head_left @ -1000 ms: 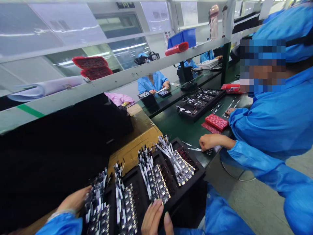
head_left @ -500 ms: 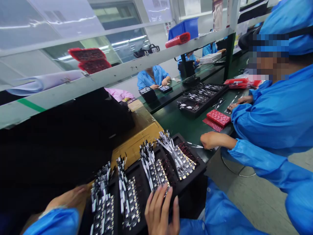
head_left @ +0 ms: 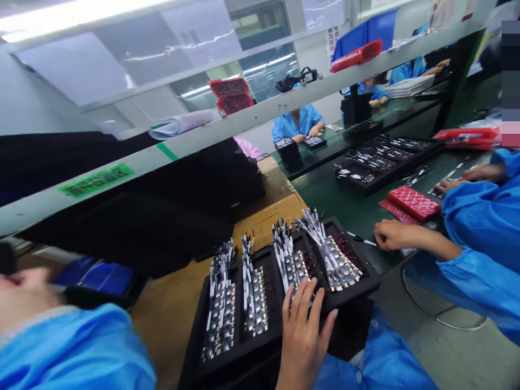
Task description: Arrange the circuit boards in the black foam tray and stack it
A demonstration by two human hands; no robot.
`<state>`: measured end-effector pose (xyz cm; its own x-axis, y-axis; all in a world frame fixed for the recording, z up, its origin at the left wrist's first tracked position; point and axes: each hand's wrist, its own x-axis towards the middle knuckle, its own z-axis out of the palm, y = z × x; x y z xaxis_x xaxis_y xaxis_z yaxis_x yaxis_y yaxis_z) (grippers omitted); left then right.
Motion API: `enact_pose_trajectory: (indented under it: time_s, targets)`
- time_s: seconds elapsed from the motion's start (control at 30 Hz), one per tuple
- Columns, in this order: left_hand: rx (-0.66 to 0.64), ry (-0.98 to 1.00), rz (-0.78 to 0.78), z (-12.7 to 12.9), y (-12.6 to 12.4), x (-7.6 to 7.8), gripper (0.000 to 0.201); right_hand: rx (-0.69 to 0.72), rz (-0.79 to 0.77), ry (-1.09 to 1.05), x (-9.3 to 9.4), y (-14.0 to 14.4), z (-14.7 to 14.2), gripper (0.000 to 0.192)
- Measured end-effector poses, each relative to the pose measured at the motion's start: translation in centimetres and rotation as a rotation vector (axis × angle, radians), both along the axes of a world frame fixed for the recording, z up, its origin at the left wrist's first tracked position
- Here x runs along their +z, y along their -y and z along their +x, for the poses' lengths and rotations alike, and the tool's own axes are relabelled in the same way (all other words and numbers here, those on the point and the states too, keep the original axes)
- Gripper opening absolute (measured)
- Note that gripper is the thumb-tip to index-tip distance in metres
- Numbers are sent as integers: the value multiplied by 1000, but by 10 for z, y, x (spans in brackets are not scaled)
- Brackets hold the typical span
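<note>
Right hand (head_left: 303, 330), fingers spread flat, rests on a black compartmented plastic tray (head_left: 244, 346) of small circuit boards (head_left: 255, 300) at the counter (head_left: 179, 303) edge; left hand's grip cannot be told.

Matt black plastic and glinting metal on a dull green counter.

The black moulded plastic tray (head_left: 276, 338) looks matt and smooth, and the small circuit boards (head_left: 258, 300) in it glitter with shiny metal contacts beside glossy white ribbon strips (head_left: 280, 254). The right hand (head_left: 303, 330) lies bare on that plastic. Under the tray sits a brown cardboard sheet (head_left: 260, 216), flat and papery. The dark green counter (head_left: 349, 208) has a smooth, faintly sheened mat. The blue cloth sleeve (head_left: 69, 352) looks thin and slightly glossy; the red textured plastic trays (head_left: 414, 201) look rough and quilted.
</note>
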<state>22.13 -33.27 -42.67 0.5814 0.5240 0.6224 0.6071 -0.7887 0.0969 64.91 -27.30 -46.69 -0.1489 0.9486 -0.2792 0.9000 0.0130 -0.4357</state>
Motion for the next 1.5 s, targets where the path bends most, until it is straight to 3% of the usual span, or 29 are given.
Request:
enact_pose_trajectory:
  time_s: [0.07,0.2,0.4,0.67,0.8,0.87,1.0,1.1,1.3,1.5]
  targets:
    - [-11,-41,-11,3,1,5,60,-20,25,53,-8,-4,4,19]
    - [-48,-139,-61,14,3,19,48,-84,-2,105,-13,-9,4,26]
    - [-54,-238,-24,30,-1,29,28,-122,-25,48,1,-5,0,15]
    - [-100,-183,2,32,-13,14,20,-125,-29,-21,26,1,-11,65]
    - [-102,-150,-33,30,-13,14,17,-150,-23,-28,26,5,-13,83]
    - [-102,-114,-51,30,-12,16,18,-226,42,-192,20,9,-13,82]
    - [-87,-41,-68,31,-13,24,18,-504,307,-866,2,22,-25,50]
    - [-79,-1,-63,31,-15,32,20,-622,379,-1172,-4,34,-45,43]
    - [-101,47,-109,32,-19,45,21,-754,451,-1401,-18,57,-97,45]
    - [-95,71,-127,34,-19,54,19,-660,449,-1433,-52,54,-145,33]
